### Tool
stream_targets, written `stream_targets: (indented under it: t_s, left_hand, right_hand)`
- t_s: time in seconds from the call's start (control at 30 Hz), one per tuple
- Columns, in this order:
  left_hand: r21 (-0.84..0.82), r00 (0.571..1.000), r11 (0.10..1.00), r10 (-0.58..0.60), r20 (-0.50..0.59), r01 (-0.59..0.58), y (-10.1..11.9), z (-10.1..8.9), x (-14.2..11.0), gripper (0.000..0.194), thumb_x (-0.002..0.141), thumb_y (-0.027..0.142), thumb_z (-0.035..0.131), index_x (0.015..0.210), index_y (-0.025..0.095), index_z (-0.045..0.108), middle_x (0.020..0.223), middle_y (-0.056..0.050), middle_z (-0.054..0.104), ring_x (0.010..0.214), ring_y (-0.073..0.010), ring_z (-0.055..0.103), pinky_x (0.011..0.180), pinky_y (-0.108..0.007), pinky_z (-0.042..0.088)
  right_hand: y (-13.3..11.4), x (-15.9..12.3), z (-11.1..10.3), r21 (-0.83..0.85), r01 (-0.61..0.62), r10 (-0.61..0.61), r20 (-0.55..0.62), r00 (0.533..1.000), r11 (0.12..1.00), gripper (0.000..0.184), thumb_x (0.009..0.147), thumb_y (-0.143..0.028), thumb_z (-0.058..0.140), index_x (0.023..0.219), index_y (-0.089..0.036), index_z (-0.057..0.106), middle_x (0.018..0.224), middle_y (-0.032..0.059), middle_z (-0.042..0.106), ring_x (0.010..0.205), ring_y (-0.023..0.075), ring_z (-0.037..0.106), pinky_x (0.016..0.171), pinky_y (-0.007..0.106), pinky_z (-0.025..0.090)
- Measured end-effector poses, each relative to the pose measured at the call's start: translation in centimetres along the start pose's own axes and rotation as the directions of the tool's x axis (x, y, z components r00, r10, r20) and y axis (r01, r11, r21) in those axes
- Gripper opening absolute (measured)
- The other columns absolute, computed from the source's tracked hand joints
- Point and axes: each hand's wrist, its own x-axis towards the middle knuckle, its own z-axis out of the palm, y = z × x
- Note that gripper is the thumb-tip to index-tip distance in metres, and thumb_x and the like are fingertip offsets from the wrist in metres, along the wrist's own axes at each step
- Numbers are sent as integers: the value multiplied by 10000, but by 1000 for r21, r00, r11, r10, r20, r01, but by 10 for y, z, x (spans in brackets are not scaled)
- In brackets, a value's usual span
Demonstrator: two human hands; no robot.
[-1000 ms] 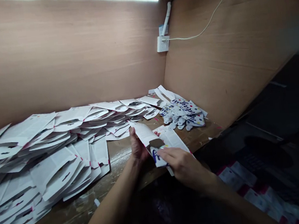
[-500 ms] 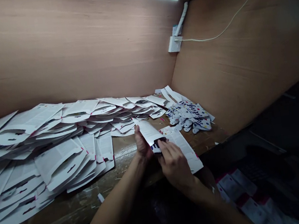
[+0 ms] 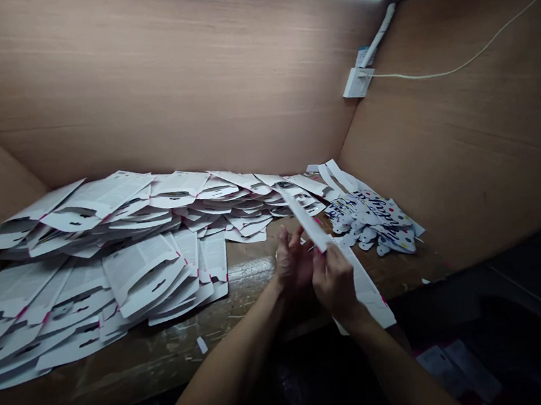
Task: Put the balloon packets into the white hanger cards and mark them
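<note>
A white cardboard sleeve stands tilted in front of me, turned nearly edge-on. My right hand is closed around its near end. Just left of it, my left hand is open, thumb and fingers apart, with nothing seen in it. Under and beyond my right hand lies another flat white printed sleeve at the table's front edge. Whether anything is inside the raised sleeve is hidden from this angle.
Piles of white sleeves with hang holes cover the table's left and back. At right lies a heap of dotted, lettered cutouts. Wooden panels enclose the back and sides. A white socket box with a cable hangs in the corner.
My left hand has let go of the sleeve. My right hand, earlier at a dark item in its mouth, now grips its end and has turned it edge-on. The camera view has shifted left.
</note>
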Motion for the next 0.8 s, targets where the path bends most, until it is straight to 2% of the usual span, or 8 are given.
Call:
stream_targets:
  t_s: [0.07,0.13,0.23,0.33,0.4,0.53,0.7,0.8]
  left_hand:
    - [43,998,998,56,-18,-55,4,-2,3,586,969,689,565,1313,219,637,1081,-121,741,1025,-305,726,972,-475,564]
    - [116,993,991,78,-92,-67,9,-3,5,523,976,675,568,1228,225,657,1064,-101,719,999,-274,708,947,-442,561]
    - [201,972,977,110,-206,-68,17,-4,6,506,970,684,571,1136,213,655,1067,-106,693,1014,-261,688,936,-428,562]
    - [204,959,976,134,-249,-83,21,-4,7,496,981,673,557,1110,202,648,1084,-124,696,1011,-252,688,915,-406,570]
    - [196,959,977,128,-253,-78,20,-3,8,477,979,650,577,1095,194,653,1078,-129,707,987,-248,695,890,-389,574]
    - [208,962,976,122,-244,-71,15,-2,12,424,954,588,652,1076,183,668,1028,-119,728,940,-235,705,852,-352,573]
    - [297,963,953,127,-236,-53,17,-4,13,356,937,500,709,1068,170,692,1002,-99,742,915,-210,718,846,-320,570]
    - [333,949,938,191,-251,-100,21,-7,12,376,884,493,775,1047,162,699,971,-90,744,902,-200,721,861,-318,567]
  right_hand:
    - [-2,52,9,-1,21,-21,-34,999,1000,348,1091,-339,387,1104,-174,694,1059,183,666,1053,343,638,979,495,516]
    - [-7,105,9,19,141,-143,148,979,990,321,1071,-381,487,1101,-144,700,1097,184,688,1057,324,649,979,466,529]
    - [-7,136,-19,72,220,-232,267,935,973,380,1042,-395,587,1289,-118,673,1244,181,705,1195,312,644,1078,466,500]
    - [8,84,-64,81,235,-248,354,902,969,540,996,-447,681,1477,-219,588,1458,144,636,1390,315,561,1196,521,416]
    - [30,27,-92,33,251,-226,557,799,968,814,840,-506,856,1548,-275,529,1597,136,526,1498,362,461,1263,606,304]
    - [76,-64,-112,-156,171,-24,666,745,973,902,789,-457,904,1568,-221,516,1613,205,495,1536,409,409,1259,676,265]
    - [89,-99,-105,-108,215,-82,690,719,971,911,762,-387,909,1573,-250,517,1694,182,376,1594,438,271,1258,694,250]
    - [88,-97,-108,-19,198,-152,569,808,980,590,926,-162,681,1494,-299,601,1579,116,558,1513,353,457,1232,641,353]
